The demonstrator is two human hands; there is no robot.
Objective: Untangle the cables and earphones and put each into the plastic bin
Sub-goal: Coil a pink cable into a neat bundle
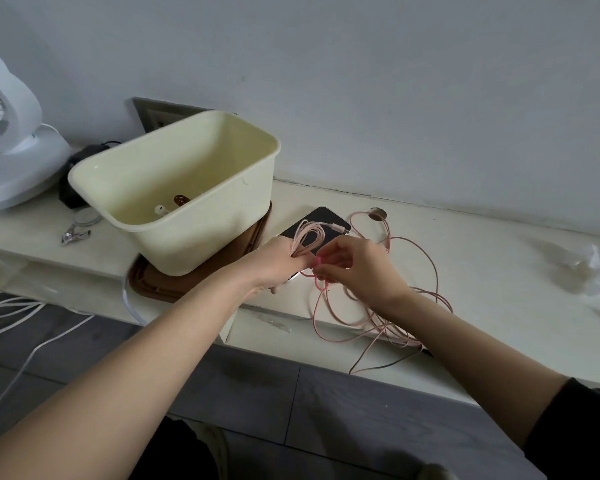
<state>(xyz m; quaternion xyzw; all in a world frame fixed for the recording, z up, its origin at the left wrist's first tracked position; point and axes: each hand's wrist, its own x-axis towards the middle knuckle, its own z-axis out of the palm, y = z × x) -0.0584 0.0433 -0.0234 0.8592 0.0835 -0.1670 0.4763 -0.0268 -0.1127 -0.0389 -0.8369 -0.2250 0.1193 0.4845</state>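
Head view: a pink cable (307, 237) is partly coiled (loops bunched in the left hand (274, 263), which grips them), while the right hand (357, 268) pinches the strand just beside it. Its loose length sprawls on the bench (482, 271), right of the cream bin (194, 237), which holds a white earphone (160, 209).

Plain pale wall (395, 81), evenly lit, with a grey socket panel (156, 114) set low at the left. Long cream ledge (482, 271) along the wall's foot, with a white fan (11, 150) standing at its left end. Floor (222, 386) of dark grey tiles with pale joints.
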